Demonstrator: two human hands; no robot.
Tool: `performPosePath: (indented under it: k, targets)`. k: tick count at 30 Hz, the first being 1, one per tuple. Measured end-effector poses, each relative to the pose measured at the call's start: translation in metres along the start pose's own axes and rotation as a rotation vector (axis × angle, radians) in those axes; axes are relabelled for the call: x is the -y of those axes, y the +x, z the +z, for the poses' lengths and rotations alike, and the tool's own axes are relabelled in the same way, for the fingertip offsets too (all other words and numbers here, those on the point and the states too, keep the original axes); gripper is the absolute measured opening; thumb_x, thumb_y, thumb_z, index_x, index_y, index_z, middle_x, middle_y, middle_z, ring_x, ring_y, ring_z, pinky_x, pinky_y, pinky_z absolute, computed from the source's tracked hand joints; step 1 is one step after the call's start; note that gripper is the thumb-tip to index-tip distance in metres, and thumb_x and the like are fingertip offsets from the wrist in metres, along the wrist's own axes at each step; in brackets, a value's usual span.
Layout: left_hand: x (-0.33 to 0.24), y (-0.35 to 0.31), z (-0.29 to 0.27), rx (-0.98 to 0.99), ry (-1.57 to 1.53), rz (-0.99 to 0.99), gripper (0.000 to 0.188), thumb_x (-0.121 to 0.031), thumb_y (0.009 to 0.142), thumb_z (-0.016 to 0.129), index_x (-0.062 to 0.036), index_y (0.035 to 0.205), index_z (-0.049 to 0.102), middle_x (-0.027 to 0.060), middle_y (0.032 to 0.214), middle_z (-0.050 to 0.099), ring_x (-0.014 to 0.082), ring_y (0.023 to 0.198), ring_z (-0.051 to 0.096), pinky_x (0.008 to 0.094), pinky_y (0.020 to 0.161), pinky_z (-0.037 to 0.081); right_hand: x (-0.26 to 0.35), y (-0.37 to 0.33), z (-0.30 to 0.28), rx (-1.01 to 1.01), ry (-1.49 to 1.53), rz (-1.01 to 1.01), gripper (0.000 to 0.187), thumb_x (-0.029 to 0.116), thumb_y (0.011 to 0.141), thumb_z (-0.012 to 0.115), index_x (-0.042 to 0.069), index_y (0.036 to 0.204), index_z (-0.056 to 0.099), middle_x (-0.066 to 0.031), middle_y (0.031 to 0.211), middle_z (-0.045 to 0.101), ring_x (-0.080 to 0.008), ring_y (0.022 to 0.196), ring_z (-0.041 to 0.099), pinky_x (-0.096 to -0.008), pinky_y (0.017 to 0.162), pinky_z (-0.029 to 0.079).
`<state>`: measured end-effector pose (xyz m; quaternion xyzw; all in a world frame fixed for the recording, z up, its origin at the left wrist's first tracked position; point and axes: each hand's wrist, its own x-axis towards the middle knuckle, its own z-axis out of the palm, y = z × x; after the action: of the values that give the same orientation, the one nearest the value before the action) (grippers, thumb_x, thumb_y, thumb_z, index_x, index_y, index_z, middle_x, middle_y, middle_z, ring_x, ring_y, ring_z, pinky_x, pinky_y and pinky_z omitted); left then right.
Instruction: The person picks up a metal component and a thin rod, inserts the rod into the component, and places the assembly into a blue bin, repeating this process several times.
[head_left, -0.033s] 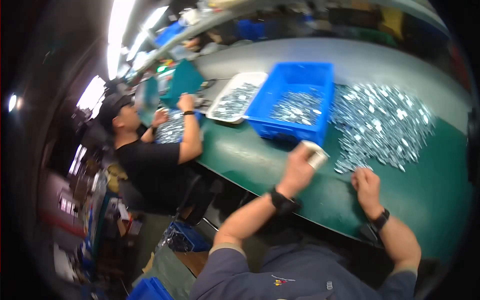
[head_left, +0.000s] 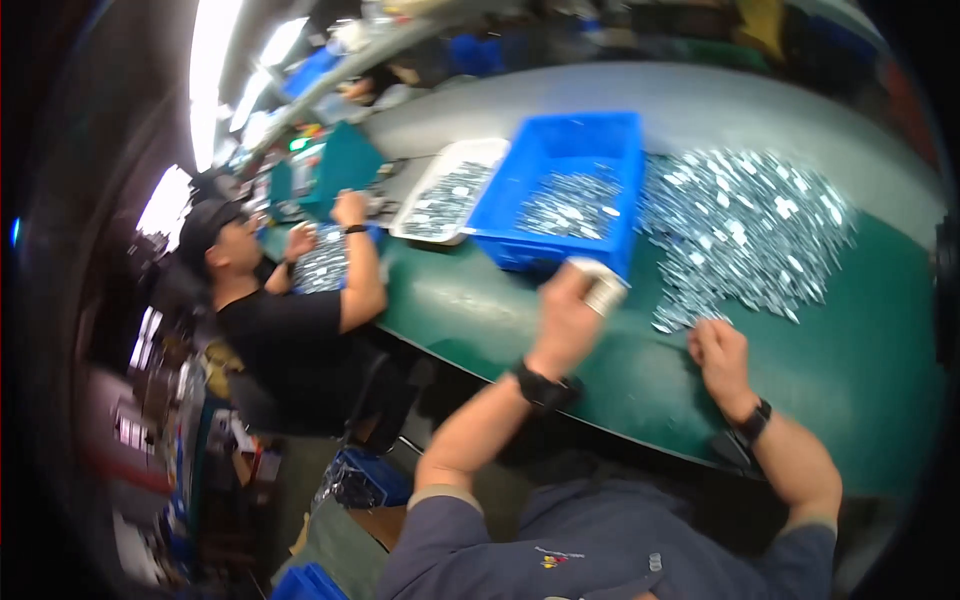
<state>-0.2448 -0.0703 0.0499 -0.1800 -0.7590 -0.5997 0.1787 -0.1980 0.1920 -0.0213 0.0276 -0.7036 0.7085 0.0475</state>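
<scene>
My left hand [head_left: 562, 325] is closed round a small whitish block-like object [head_left: 603, 287], blurred, just in front of the blue bin [head_left: 500, 245]. Inside that bin lies a heap of small shiny metal pieces [head_left: 570, 205]. To its right, a wide pile of similar flat silvery pieces [head_left: 745, 230] spreads over the green tabletop [head_left: 640, 390]. My right hand [head_left: 722, 362] rests at the pile's near edge, its fingers curled together. Whatever they may pinch is hidden.
Left of the bin stands a white tray [head_left: 400, 225] of metal pieces. Farther left, a co-worker in black [head_left: 285, 320] sits with both hands over another container of pieces [head_left: 325, 262]. A grey wall [head_left: 740, 105] backs the table. Blue crates [head_left: 365, 475] stand below.
The whole view has shifted, so the table and its things appear a little farther left and higher. Both hands keep nearly the same places and grips.
</scene>
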Motion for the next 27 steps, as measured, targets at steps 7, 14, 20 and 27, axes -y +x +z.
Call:
performPosePath:
  k: [7,14,20,27]
  targets:
    - [-0.032,0.083,-0.023,-0.094,0.651,0.395,0.023,-0.007,0.088,0.079,-0.0021,0.109,0.071,0.0133,0.103,0.073,0.0281,0.093,0.07,0.0365,0.083,0.055,0.024,0.008,0.006,-0.075,0.098,0.037,0.037,0.03,0.108,0.059,0.002,0.086,0.067,0.0008,0.069,0.061,-0.0055,0.063,0.051,-0.0238,0.058,0.042]
    - [-0.015,0.002,0.047,0.58,0.569,0.245,0.023,-0.009,0.082,0.081,-0.0065,0.104,0.071,0.0133,0.096,0.067,0.0355,0.091,0.066,0.0422,0.079,0.054,0.031,0.007,0.001,-0.103,0.127,0.065,0.04,0.034,0.109,0.058,0.002,0.087,0.069,0.0012,0.07,0.062,-0.0054,0.064,0.052,-0.0235,0.059,0.043]
    - [-0.012,-0.006,0.046,0.614,0.713,0.271,0.02,-0.004,0.085,0.079,-0.0048,0.101,0.068,0.0098,0.091,0.067,0.0266,0.077,0.065,0.038,0.071,0.053,0.029,0.002,-0.001,-0.065,0.103,0.051,0.04,0.034,0.107,0.059,0.002,0.085,0.069,-0.0005,0.068,0.062,-0.0071,0.063,0.054,-0.0257,0.058,0.044]
    - [-0.011,-0.012,0.027,0.455,0.383,-0.097,0.017,-0.002,0.086,0.078,-0.0035,0.099,0.066,0.0097,0.092,0.067,0.0236,0.078,0.066,0.0342,0.07,0.053,0.022,0.006,0.004,0.093,-0.028,-0.075,0.039,0.032,0.104,0.063,0.0,0.082,0.068,-0.0071,0.065,0.064,-0.0137,0.06,0.057,-0.0329,0.057,0.045]
